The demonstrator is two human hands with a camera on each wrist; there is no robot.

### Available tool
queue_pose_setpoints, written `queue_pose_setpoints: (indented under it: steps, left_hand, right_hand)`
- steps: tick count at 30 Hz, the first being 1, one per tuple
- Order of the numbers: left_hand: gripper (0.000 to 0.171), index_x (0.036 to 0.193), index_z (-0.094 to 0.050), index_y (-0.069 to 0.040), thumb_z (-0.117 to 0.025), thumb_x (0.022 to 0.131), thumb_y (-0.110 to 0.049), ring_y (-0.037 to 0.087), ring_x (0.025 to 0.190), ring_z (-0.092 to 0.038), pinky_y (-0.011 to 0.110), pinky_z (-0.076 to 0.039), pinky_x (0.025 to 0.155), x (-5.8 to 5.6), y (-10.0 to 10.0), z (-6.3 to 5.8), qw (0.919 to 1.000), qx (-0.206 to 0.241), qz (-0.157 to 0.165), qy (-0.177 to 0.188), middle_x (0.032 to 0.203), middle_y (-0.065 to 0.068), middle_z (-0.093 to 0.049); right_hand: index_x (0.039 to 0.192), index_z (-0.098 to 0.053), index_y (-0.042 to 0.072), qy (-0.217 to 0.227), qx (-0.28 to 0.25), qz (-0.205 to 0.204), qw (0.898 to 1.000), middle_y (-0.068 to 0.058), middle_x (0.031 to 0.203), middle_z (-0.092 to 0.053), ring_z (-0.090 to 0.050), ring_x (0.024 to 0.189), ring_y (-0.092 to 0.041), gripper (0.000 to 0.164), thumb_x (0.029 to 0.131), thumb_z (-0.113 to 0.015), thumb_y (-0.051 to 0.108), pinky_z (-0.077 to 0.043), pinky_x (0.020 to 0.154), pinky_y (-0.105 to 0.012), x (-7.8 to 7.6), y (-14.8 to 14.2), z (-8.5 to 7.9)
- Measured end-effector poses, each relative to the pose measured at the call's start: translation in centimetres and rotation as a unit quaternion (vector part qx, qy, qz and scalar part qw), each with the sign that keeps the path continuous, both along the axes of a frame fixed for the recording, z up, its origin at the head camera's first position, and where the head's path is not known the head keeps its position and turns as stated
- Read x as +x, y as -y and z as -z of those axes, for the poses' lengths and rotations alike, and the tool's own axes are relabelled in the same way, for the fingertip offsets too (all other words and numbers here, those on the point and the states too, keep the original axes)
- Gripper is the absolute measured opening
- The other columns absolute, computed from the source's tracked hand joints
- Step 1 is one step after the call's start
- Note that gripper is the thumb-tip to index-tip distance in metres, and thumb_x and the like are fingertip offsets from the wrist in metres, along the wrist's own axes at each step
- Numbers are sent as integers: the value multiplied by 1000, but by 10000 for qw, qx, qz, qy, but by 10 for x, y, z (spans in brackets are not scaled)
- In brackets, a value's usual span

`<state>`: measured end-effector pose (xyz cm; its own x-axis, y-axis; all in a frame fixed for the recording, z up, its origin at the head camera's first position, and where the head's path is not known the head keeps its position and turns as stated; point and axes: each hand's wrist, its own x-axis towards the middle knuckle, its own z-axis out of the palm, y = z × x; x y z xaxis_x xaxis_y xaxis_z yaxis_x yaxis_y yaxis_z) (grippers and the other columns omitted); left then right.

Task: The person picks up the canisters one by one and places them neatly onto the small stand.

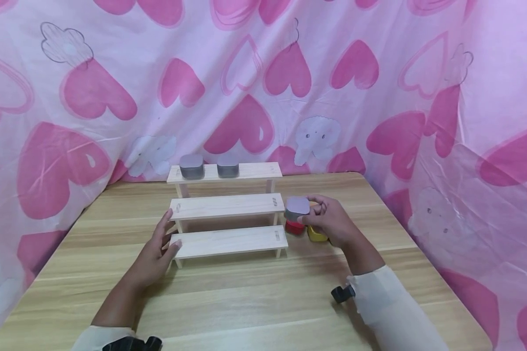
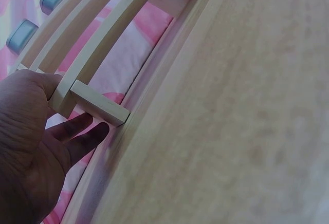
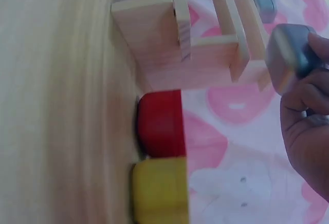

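A three-tier light wooden stand [image 1: 228, 205] stands on the table. My left hand [image 1: 151, 256] is at its left end, thumb on the lowest plank and fingers reaching along the side toward the middle plank. In the left wrist view, two fingers [image 2: 86, 141] extend loosely beside the stand's leg. My right hand [image 1: 331, 222] pinches a small grey rounded-square tin [image 1: 296, 207] between thumb and fingers, just right of the middle plank. In the right wrist view this grey tin [image 3: 288, 59] is held tilted. Under it lie a red tin [image 1: 294, 227] and a yellow tin [image 1: 317, 236], partly covered by the hand.
Two more grey tins, one at the left [image 1: 192, 167] and one toward the middle [image 1: 228, 166], sit on the top plank. The wood-grain table [image 1: 246, 302] extends in front of the stand. A pink heart-patterned cloth [image 1: 246, 73] hangs behind and at the sides.
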<state>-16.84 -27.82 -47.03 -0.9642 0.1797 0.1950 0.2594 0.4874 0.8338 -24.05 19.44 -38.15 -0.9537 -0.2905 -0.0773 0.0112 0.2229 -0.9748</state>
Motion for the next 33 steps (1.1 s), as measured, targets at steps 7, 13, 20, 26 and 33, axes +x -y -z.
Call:
queue_pose_setpoints:
  steps: [7,13,20,26,33]
  left_hand:
    - [92,176,6,-41,-58,114,-15,62,156,-39,73,-38,119,0,0,2,10000,16,37,-5,174,31,-30]
    - [92,175,7,-42,-57,114,-15,61,156,-38,72,-39,119,1,0,-1,10000,-39,-49,15,175,31,-29]
    - [92,175,7,-42,-57,114,-16,61,156,-38,72,-38,120,1,-2,-2,10000,-18,-40,50,175,30,-29]
    - [93,175,6,-43,-58,114,-17,60,157,-37,72,-38,120,1,-2,-3,10000,-9,-30,57,176,30,-29]
    - [93,175,7,-44,-58,114,-17,61,157,-37,74,-38,120,1,-1,-2,9999,-33,-68,102,176,30,-28]
  right_hand:
    - [161,-51,15,63,211,61,9997,3,72,-52,-54,75,-16,72,96,-82,15,-53,72,-24,-12,13,-21]
    - [159,-55,18,-228,-30,-185,9996,3,68,-48,-43,62,-16,65,98,-77,13,-41,59,-24,-27,22,-38]
    - [162,-53,19,-223,-303,-466,9982,3,78,-55,-40,64,-16,65,102,-76,13,-37,59,-23,-42,37,-49]
    - [164,-50,16,-193,-432,-710,9964,2,92,-60,-38,67,-15,64,105,-73,12,-34,59,-23,-54,49,-59]
    - [165,-49,19,-154,-292,-809,9962,1,90,-49,-39,69,-15,61,108,-70,15,-34,61,-23,-72,62,-68]
